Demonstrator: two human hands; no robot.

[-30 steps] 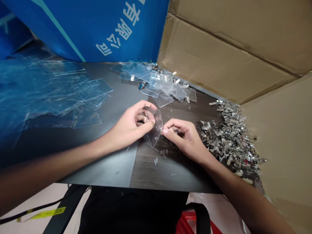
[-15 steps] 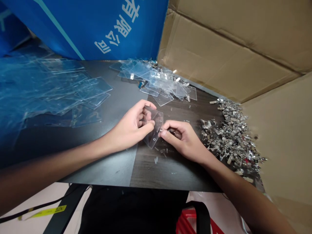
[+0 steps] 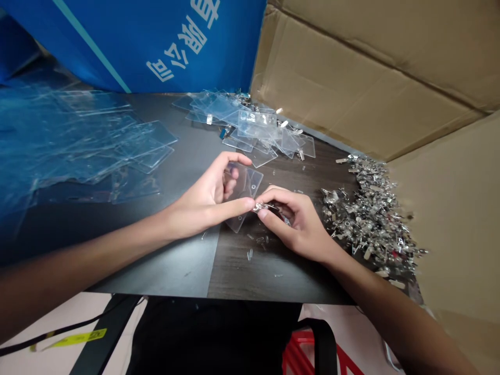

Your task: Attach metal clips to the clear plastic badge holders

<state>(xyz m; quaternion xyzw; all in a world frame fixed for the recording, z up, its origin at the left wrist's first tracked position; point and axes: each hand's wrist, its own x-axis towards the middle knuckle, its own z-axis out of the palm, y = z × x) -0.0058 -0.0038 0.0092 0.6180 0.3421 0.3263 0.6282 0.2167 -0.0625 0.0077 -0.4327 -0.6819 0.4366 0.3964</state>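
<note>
A clear plastic badge holder point(image 3: 247, 182), with small round holes along one edge, is gripped in my left hand point(image 3: 213, 195). The left thumb reaches across it to the holed edge. Pinched between the thumb and fingers of my right hand point(image 3: 295, 219) is a small metal badge clip point(image 3: 259, 207), which meets the left thumb tip at that edge. Whether the clip is fastened to the holder I cannot tell. Part of the clip is hidden in the right fingers.
Loose clear holders point(image 3: 97, 140) lie heaped at the left. Holders with clips point(image 3: 258, 125) form a pile at the back. Many metal clips point(image 3: 375, 213) are heaped at the right, by the cardboard point(image 3: 351, 67). Tiny clear bits point(image 3: 250, 254) dot the table point(image 3: 234, 276).
My left thumb has stretched forward onto the clip at the holder's edge. The holder has tilted and risen slightly, while the right hand has barely moved.
</note>
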